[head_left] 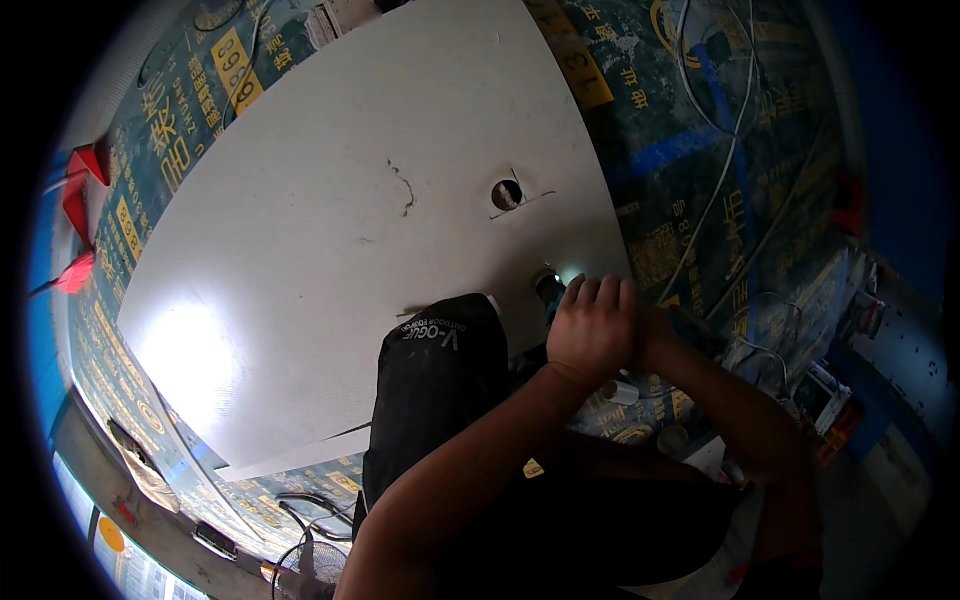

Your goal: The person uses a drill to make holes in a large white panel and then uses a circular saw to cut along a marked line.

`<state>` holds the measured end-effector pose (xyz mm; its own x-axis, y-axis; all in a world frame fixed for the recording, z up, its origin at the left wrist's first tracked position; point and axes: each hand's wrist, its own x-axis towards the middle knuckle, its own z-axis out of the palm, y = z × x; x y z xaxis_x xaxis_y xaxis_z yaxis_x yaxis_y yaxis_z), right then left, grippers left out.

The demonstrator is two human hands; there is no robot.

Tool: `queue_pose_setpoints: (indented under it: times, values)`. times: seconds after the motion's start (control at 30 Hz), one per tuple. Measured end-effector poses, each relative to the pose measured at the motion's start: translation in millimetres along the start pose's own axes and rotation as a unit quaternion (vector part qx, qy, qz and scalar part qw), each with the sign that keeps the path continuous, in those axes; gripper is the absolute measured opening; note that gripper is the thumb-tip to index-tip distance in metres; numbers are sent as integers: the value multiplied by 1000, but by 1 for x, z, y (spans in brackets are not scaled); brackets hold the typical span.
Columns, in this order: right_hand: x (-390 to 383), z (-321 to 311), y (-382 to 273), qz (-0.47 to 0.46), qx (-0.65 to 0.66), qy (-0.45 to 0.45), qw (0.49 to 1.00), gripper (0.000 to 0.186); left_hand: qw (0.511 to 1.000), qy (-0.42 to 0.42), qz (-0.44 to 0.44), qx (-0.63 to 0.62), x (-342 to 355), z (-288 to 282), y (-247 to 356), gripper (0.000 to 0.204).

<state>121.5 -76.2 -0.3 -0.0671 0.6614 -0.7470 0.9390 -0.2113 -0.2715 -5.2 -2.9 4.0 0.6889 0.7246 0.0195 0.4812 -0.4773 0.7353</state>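
Note:
A large pale grey board (300, 190) lies on the floor covering, with one knee in black trousers (440, 345) resting on it. It has a round hole (507, 195) crossed by pencil lines. Nearer me, a dark power drill (550, 300) with a lit lamp points down at the board near its right edge; a round cutter seems to be at its tip. My left hand (592, 325) is closed over the drill's rear. Behind it, my right hand (645, 335) is mostly covered and appears wrapped around the grip. The hands hide most of the drill.
Printed dark green floor covering (650, 100) surrounds the board. A pale cable (735, 130) runs along the right. A white cylinder (620, 392) lies beside my right forearm. Tools and boxes (830, 400) crowd the far right. A fan (310, 565) stands at lower left.

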Motion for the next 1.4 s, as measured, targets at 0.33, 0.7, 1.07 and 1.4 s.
queue_pose_setpoints:
  times: [0.33,0.7,1.07,1.4]
  values:
    - [6,-5,-1,12,-10,-37,999,27,1000,5,-13,-1,2,-2,-3,13]
    - [6,-19,-5,20,27,-55,998,29,999,-26,-21,-1,6,2,-4,14]
    - [14,-10,11,43,31,-164,985,57,999,-37,-14,12,11,8,-3,15]
    - [6,29,35,-50,99,50,993,46,999,-45,7,28,15,13,3,17]
